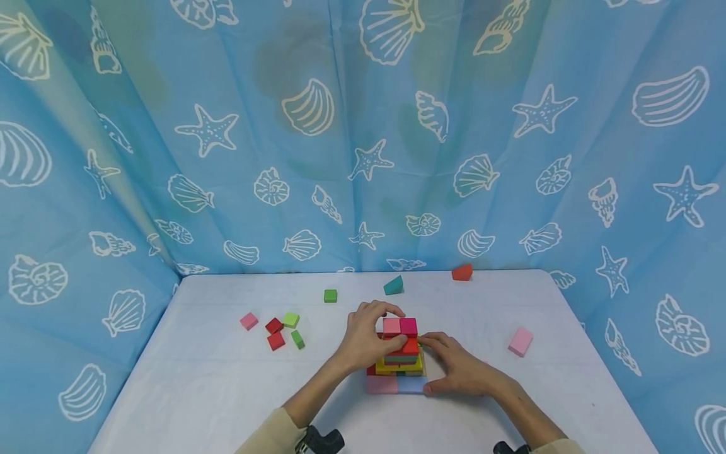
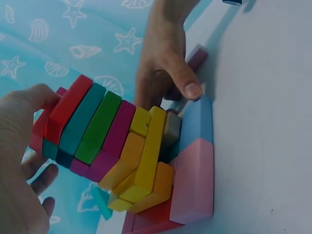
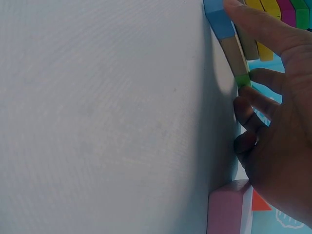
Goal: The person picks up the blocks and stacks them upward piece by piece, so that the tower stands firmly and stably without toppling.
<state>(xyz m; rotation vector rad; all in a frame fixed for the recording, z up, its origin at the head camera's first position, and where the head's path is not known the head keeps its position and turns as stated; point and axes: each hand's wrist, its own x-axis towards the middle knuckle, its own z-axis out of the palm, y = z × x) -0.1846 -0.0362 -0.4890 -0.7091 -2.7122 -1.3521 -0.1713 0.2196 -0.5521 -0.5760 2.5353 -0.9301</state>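
A stepped tower of coloured wooden blocks point(image 1: 400, 366) stands near the table's front, with a pink block point(image 1: 382, 384) and a light blue block point(image 1: 411, 384) along its front base. My left hand point(image 1: 363, 337) pinches the top of the tower: the thumb lies on the front of a red block point(image 2: 69, 108), the index finger reaches behind the pink blocks on top point(image 1: 391, 326). The other left fingers hang free in the left wrist view. Low on the tower's right side, my right hand point(image 1: 471, 371) grips the base, thumb on the light blue block and fingertips by a green block point(image 3: 242, 80).
Loose small pink, red and green blocks point(image 1: 275, 341) lie to the left. Farther back are a green cube point(image 1: 330, 296), a teal block point(image 1: 394, 285) and a red-orange block point(image 1: 462, 272). A pink block point(image 1: 520, 342) lies right. A blue shell-print curtain point(image 1: 317, 208) surrounds the white table point(image 1: 198, 378).
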